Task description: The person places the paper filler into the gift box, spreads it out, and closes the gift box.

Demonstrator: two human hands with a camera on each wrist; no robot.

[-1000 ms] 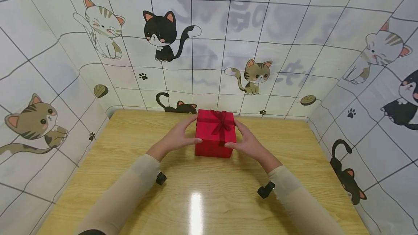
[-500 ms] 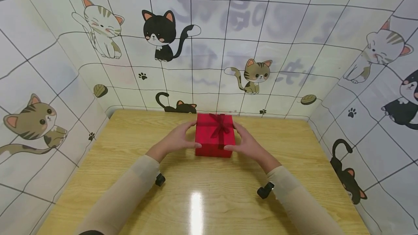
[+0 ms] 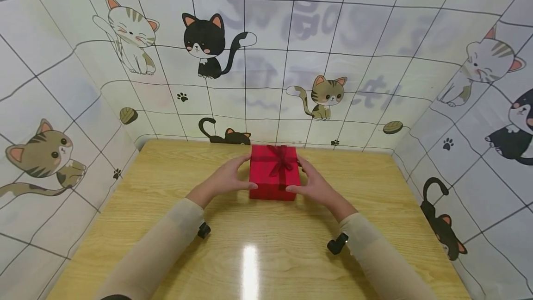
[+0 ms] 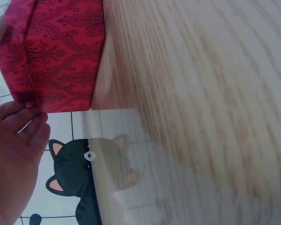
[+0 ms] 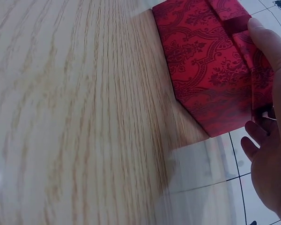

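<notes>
A red gift box with a dark damask pattern stands on the table. Its lid sits on top and carries a dark red ribbon and bow. My left hand holds the lid at its left side, thumb at the front corner and fingers toward the back. From the right, my right hand grips the lid the same way, its thumb near the ribbon. In both wrist views the lid's lower edge runs as a seam along the box wall, with fingertips right at it. The box's inside is hidden.
The light wooden table reflects a bright strip of light near its front. White wall sheets with a grid and cartoon cats stand behind the table and at both sides. Small black devices sit at both wrists.
Both hands have lowered the lid a little, so the box looks shorter than one second ago. Over the last half second the hands and lid have barely moved.
</notes>
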